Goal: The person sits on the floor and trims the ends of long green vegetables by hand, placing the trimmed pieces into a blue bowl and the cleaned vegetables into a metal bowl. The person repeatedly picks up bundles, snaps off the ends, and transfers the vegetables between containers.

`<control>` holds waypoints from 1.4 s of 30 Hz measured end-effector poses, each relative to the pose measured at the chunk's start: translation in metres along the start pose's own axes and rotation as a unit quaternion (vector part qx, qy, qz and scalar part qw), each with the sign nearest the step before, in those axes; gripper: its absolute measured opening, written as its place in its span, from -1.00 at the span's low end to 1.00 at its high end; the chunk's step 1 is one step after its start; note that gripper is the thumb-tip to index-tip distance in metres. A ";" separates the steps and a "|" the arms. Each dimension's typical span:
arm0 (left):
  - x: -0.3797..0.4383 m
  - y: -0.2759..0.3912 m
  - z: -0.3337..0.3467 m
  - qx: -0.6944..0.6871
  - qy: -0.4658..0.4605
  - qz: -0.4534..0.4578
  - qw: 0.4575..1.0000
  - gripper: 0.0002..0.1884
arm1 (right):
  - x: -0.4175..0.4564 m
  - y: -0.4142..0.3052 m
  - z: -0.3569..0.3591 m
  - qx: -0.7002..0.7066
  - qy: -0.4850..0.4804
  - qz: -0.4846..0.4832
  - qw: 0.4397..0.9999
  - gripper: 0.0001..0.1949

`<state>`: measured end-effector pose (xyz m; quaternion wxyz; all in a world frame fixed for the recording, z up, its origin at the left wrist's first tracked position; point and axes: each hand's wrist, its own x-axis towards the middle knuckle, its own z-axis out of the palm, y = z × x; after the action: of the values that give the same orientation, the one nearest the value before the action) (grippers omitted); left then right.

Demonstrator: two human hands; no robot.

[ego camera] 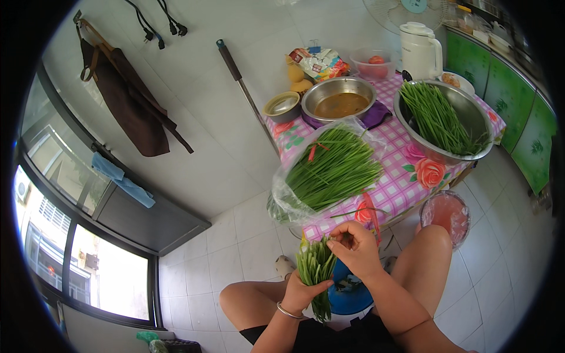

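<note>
My left hand, with a bangle at the wrist, is closed around a bundle of long green stalks, likely garlic chives, held upright-ish over my lap. Beside the bundle's upper end is my right hand, its thumb and index finger pinched at the stalk ends; whether it grips a stalk cannot be told. Below both hands stands a blue basin with some dark green bits inside. A large heap of chives lies in an open clear plastic bag on the table. More chives rest in a steel bowl.
The table's checked floral cloth also bears a steel basin of brown liquid, a small basket, a tomato container and a white jug. A lined pink bin stands right of my knee. Red ribbon hangs at the edge.
</note>
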<state>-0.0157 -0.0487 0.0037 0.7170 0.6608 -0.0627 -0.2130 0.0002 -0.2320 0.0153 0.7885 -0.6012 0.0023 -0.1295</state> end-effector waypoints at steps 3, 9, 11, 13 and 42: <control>-0.001 -0.005 -0.001 0.051 0.009 0.028 0.998 -0.59 | -0.002 -0.006 -0.001 -0.046 0.005 -0.011 0.999 -0.87; -0.002 -0.007 -0.006 0.088 0.011 0.022 0.996 -0.59 | -0.002 -0.020 -0.002 -0.090 0.026 -0.046 0.995 -0.92; -0.003 -0.003 -0.006 0.088 0.015 0.025 0.996 -0.58 | -0.003 -0.023 -0.005 -0.139 0.016 -0.079 0.987 -0.94; -0.003 0.000 -0.006 0.094 0.006 0.019 0.995 -0.58 | -0.004 -0.022 -0.008 -0.175 0.016 -0.104 0.979 -0.94; -0.003 0.010 -0.084 -0.498 -0.044 0.078 0.862 -0.26 | -0.023 0.017 -0.018 -0.483 -0.372 0.128 0.782 -0.68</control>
<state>0.0147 0.0300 0.0039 0.9614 0.1984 -0.0311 -0.1883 -0.0219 -0.2402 -0.0091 0.3440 -0.8990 -0.1522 0.2241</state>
